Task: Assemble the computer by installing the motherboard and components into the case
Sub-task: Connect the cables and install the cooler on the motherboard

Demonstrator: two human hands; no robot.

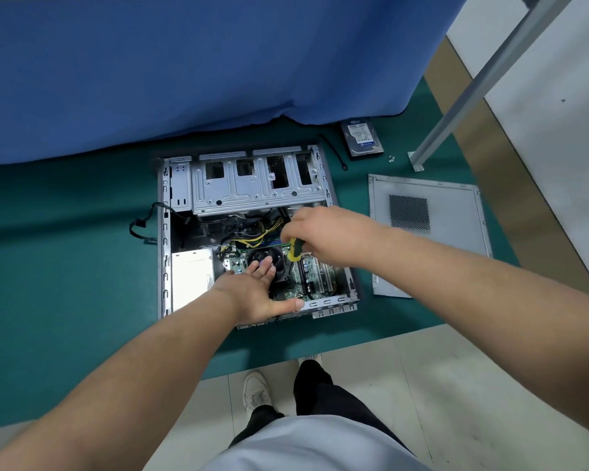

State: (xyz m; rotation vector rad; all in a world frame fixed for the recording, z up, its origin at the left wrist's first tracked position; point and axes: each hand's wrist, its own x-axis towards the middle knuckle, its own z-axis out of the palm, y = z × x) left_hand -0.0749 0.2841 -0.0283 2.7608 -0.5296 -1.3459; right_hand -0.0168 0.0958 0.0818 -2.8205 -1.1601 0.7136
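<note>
Green table mat (pixel 65 266), blue curtain (pixel 184 62), yellow-and-green screwdriver handle (pixel 295 250).

green table (pixel 65 266) carries open case (pixel 164 232), side panel (pixel 456 212), hard drive (pixel 363 136), screws (pixel 392 159).

A blue curtain (pixel 201 62) fills the upper left of the frame, hanging down to the green table (pixel 65 283). A grey metal post (pixel 483 76) slants across the upper right (its foot on the table). Pale floor tiles (pixel 439 385) show at the bottom.
</note>
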